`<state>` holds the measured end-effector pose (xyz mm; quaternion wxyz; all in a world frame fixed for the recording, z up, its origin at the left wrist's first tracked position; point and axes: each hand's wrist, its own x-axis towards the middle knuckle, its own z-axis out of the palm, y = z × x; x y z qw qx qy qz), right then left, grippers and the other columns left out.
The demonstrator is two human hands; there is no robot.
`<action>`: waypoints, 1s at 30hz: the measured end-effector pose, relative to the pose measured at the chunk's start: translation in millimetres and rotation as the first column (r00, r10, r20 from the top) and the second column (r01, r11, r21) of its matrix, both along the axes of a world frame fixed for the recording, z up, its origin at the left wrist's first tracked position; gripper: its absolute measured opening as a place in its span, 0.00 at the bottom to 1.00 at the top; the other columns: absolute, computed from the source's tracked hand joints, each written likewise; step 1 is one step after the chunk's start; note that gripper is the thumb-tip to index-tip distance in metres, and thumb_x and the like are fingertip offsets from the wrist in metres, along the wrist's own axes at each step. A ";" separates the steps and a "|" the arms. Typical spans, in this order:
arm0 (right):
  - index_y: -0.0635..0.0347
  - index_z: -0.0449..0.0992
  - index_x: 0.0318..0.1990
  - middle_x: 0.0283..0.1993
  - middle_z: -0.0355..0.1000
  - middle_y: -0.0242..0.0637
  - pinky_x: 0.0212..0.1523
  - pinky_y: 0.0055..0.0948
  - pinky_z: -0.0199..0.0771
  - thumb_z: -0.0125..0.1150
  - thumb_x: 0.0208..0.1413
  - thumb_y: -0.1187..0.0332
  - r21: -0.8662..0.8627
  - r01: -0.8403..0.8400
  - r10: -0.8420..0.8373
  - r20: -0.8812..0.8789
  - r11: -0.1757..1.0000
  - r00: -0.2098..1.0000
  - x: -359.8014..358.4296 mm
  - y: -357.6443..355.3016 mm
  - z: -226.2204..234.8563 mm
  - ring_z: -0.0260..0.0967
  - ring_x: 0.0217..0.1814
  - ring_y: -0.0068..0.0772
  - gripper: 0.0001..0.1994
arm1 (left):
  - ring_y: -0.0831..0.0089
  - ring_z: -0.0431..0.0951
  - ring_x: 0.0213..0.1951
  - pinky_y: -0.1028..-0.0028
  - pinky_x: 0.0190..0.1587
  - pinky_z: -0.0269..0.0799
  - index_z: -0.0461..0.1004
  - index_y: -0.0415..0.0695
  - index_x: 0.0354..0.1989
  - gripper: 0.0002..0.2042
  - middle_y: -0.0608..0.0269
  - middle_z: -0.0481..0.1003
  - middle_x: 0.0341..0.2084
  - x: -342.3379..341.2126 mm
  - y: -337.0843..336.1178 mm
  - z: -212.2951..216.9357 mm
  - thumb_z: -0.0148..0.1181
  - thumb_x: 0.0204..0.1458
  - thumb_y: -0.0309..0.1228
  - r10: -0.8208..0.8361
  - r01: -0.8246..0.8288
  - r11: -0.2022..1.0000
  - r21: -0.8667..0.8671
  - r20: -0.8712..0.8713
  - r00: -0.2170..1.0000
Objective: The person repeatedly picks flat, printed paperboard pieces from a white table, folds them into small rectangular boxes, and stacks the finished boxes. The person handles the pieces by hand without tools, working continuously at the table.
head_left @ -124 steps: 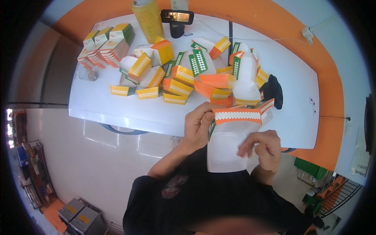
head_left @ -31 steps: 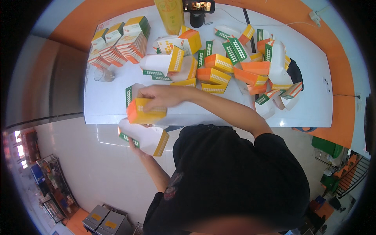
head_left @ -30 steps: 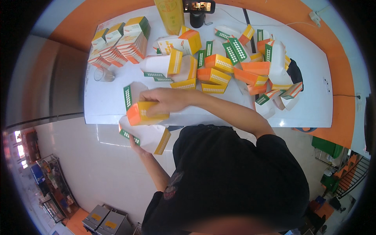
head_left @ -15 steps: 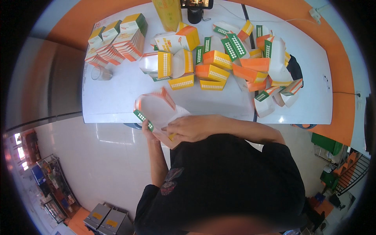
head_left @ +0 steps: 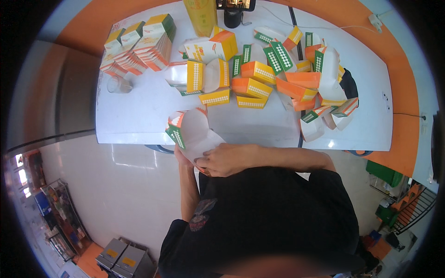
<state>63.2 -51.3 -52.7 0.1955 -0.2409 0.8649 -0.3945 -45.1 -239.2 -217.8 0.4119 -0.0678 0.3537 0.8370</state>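
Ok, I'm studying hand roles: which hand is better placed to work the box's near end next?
Probably the right hand: its fingers are at the near end of the box, while the left hand, partly hidden, sits under the green side, seemingly supporting it.

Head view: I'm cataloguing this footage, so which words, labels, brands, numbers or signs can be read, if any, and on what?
I leave printed wording uncopied; here is where it stands:
White-and-yellow carton: yellow lettering on its white panel, not quoted.
Stacked cartons: print too small.
Held carton: no readable words.
Tall yellow container: markings too blurred.
Grey cabinets: yellow labels, too small.
White table: red corner marks, too blurred.
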 end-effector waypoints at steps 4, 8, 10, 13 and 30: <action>0.64 0.69 0.46 0.35 0.76 0.51 0.38 0.48 0.77 0.55 0.62 0.62 -0.072 0.038 -0.041 -0.041 0.997 0.998 -1.2 9.6 17.1 0.77 0.38 0.55 0.14 | 0.53 0.76 0.55 0.56 0.57 0.74 0.64 0.35 0.64 0.27 0.47 0.72 0.57 6.5 -6.5 -10.6 0.41 0.66 0.44 0.028 -0.024 0.995 -0.097 0.034 0.999; 0.63 0.68 0.45 0.34 0.76 0.49 0.37 0.47 0.77 0.59 0.59 0.63 -0.062 0.160 -0.169 -0.168 0.985 0.971 -7.5 17.7 27.0 0.77 0.36 0.54 0.14 | 0.56 0.77 0.54 0.59 0.56 0.75 0.67 0.34 0.61 0.26 0.49 0.75 0.54 13.7 -3.7 8.5 0.41 0.64 0.42 0.086 -0.087 0.993 -0.075 -0.013 0.996; 0.63 0.69 0.45 0.35 0.77 0.48 0.36 0.44 0.78 0.61 0.58 0.63 -0.147 0.248 -0.272 -0.177 0.958 0.946 -9.1 26.0 27.9 0.78 0.37 0.52 0.14 | 0.58 0.78 0.52 0.61 0.55 0.75 0.69 0.34 0.59 0.25 0.50 0.76 0.52 13.1 -2.4 23.8 0.43 0.62 0.41 0.075 -0.076 0.997 -0.010 -0.054 0.996; 0.62 0.69 0.44 0.38 0.78 0.45 0.36 0.42 0.78 0.63 0.56 0.64 -0.273 0.321 -0.389 -0.249 0.907 0.887 -15.6 36.2 28.5 0.78 0.37 0.50 0.14 | 0.59 0.78 0.51 0.63 0.53 0.76 0.70 0.35 0.58 0.24 0.51 0.77 0.50 9.1 -0.2 34.1 0.46 0.58 0.39 0.033 -0.040 0.997 -0.061 -0.100 0.994; 0.62 0.70 0.41 0.42 0.75 0.47 0.44 0.49 0.76 0.58 0.55 0.63 -0.031 0.054 -0.057 -0.103 0.998 0.993 4.0 12.3 9.8 0.75 0.46 0.53 0.12 | 0.57 0.78 0.53 0.59 0.57 0.75 0.63 0.39 0.65 0.31 0.50 0.73 0.55 11.0 -18.0 10.0 0.49 0.62 0.50 0.034 -0.034 0.991 -0.130 -0.003 0.999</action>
